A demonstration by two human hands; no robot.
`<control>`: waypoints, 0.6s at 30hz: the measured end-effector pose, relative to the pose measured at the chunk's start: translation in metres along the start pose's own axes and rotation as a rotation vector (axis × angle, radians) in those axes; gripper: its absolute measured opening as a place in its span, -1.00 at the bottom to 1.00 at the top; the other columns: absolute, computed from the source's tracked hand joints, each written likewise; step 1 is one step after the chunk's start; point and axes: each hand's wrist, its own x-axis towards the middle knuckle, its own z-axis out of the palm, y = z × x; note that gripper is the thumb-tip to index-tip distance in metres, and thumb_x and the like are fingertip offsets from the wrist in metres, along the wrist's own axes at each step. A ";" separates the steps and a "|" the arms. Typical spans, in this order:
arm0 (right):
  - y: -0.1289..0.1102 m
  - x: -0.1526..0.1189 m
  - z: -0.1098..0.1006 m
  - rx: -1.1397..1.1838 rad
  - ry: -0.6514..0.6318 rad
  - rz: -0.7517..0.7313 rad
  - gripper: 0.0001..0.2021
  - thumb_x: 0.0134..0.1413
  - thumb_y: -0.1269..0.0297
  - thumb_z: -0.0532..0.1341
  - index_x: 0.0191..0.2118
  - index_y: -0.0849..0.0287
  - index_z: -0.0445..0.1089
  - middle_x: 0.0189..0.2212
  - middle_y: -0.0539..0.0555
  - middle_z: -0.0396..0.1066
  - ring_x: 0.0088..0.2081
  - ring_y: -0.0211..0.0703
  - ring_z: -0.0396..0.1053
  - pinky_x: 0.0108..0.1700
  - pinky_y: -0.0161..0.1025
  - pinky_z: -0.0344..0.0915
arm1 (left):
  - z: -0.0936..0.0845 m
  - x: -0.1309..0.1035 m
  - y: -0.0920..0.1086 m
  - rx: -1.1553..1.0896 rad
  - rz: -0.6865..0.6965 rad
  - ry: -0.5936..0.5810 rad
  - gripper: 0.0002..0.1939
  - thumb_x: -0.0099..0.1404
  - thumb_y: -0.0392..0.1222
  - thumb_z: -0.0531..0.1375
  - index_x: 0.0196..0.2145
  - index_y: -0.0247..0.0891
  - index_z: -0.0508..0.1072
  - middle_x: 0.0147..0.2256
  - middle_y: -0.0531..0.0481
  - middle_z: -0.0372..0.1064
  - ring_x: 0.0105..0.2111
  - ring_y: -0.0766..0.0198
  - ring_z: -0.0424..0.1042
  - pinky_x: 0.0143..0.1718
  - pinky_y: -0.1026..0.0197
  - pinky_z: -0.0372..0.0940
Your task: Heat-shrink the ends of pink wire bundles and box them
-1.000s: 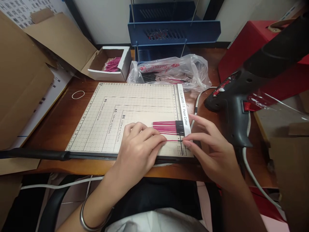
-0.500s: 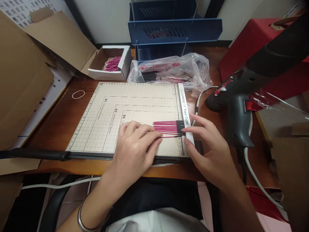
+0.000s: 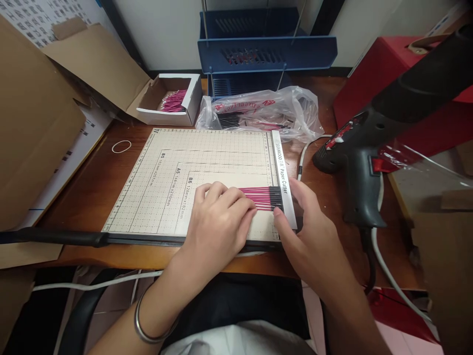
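On the cream gridded board of the paper cutter (image 3: 221, 153) lies a row of magenta wires with black ends (image 3: 258, 199). They lie side by side, the black ends against the white edge strip (image 3: 284, 187). My left hand (image 3: 220, 217) rests over their left ends, thumb and forefinger closed at the nearest wire; its palm hides the far tips. My right hand (image 3: 314, 227) is open around the strip, its thumb touching the black end of the nearest wire. Its forefinger lies on the strip's outer side, and the other fingers are partly hidden.
Behind the board are a white box of magenta wires (image 3: 194, 98) and a clear plastic bag (image 3: 303, 111). A black heat gun (image 3: 360, 182) stands at right, by a red box (image 3: 391, 69). The cutter's black handle (image 3: 66, 236) extends left. A rubber band (image 3: 121, 146) lies left.
The nearest wire has moved up against the row. My left hand has shifted slightly right with it. My right forefinger has left the black ends for the strip's outer side, while the thumb came onto the wire.
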 end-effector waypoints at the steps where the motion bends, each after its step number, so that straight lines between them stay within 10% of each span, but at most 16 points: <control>1: 0.000 0.000 0.000 0.001 -0.008 0.007 -0.42 0.27 0.06 0.14 0.36 0.00 0.15 0.22 0.16 0.39 0.13 0.19 0.46 0.09 0.18 0.42 | 0.001 0.000 0.001 0.007 0.000 0.008 -0.87 0.46 -0.27 0.22 -0.28 -0.21 0.53 -0.30 0.01 0.56 -0.27 0.12 0.32 -0.11 -0.06 0.20; 8: 0.002 0.002 -0.003 0.009 -0.003 -0.013 -0.48 0.33 0.07 0.09 0.35 -0.01 0.16 0.22 0.14 0.39 0.14 0.12 0.44 0.10 0.13 0.40 | 0.000 -0.002 0.008 0.012 -0.086 0.040 -0.83 0.42 -0.28 0.19 -0.07 -0.22 0.53 0.01 -0.09 0.55 -0.06 0.00 0.41 0.03 -0.15 0.28; 18: -0.005 0.030 0.000 -0.075 -0.032 -0.167 -0.72 0.38 0.19 0.00 0.01 0.15 0.36 0.35 0.19 0.17 0.34 0.17 0.19 0.37 0.26 0.12 | -0.001 0.005 0.002 0.046 -0.131 -0.258 -0.37 0.45 -0.18 0.01 0.40 -0.51 0.16 0.42 -0.26 0.12 0.46 -0.10 0.03 0.45 -0.28 -0.02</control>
